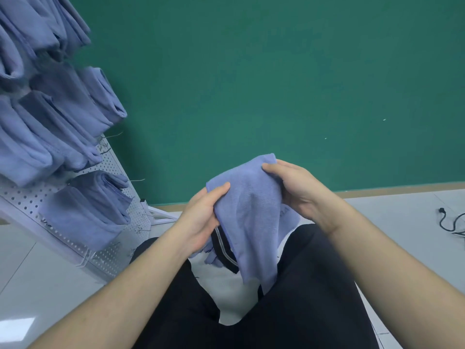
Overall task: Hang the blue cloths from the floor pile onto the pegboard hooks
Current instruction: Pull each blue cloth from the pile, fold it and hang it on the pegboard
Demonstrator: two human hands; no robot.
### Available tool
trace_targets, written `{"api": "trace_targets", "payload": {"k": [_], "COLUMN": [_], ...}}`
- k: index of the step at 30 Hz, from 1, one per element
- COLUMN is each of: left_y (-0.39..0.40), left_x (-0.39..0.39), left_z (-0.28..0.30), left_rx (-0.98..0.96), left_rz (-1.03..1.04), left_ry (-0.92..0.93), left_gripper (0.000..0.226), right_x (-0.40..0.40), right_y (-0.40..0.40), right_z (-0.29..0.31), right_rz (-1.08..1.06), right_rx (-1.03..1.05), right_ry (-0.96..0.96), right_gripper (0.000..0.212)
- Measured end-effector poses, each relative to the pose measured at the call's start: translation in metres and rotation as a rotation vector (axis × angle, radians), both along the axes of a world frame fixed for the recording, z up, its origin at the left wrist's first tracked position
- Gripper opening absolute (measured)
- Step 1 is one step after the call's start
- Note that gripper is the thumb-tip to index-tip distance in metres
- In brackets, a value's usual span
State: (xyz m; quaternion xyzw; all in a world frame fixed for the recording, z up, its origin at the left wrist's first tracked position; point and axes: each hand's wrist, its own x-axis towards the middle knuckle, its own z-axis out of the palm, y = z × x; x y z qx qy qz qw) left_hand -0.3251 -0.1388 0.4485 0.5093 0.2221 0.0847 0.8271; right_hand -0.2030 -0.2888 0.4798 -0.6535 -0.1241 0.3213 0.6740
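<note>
Both hands hold one blue cloth [249, 210] up in front of the person's knees. The left hand [201, 217] has a grip on its left edge, thumb on top; the right hand [299, 190] pinches its far right corner. At far left, the white pegboard [113, 170] carries many hung cloths [63, 117].

Readable text: none can be made out.
Held blue cloth [249, 210]: no label or print is seen.
Pegboard [110, 170]: no sign or number is seen.
</note>
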Motion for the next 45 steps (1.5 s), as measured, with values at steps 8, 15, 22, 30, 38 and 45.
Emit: {"api": "trace_targets", "payload": {"k": [8,15,22,30,38,45], "left_y": [0.004,0.021,0.029,0.031,0.04,0.049], "left_x": [0.011,0.014,0.0,0.005,0.009,0.017], "left_z": [0.016,0.019,0.009,0.01,0.034,0.053], "left_rx": [-0.135,-0.046,0.151,0.139,0.399,0.48], "left_rz": [0.045,0.033,-0.191,-0.006,-0.224,-0.214], "left_ry": [-0.046,0.088,0.223,0.115,0.169,0.156], "left_gripper": [0.029,0.028,0.032,0.029,0.022,0.026], "right_x": [-0.011,-0.016,-0.015,-0.003,0.012,0.023], "right_y": [-0.005,-0.009,-0.008,-0.016,-0.011,-0.004], "right_z": [-0.014,-0.022,-0.008,-0.004,0.006,0.02], "right_rz": [0.056,0.032,0.0,-0.031,-0.086,0.02], "right_rx": [-0.064,-0.066,-0.103,-0.219,-0.097,-0.29], "right_ry": [-0.041,-0.202,-0.369,-0.498,-0.278,-0.389], "right_gripper": [0.04,0.025,0.011,0.054,0.024,0.011]}}
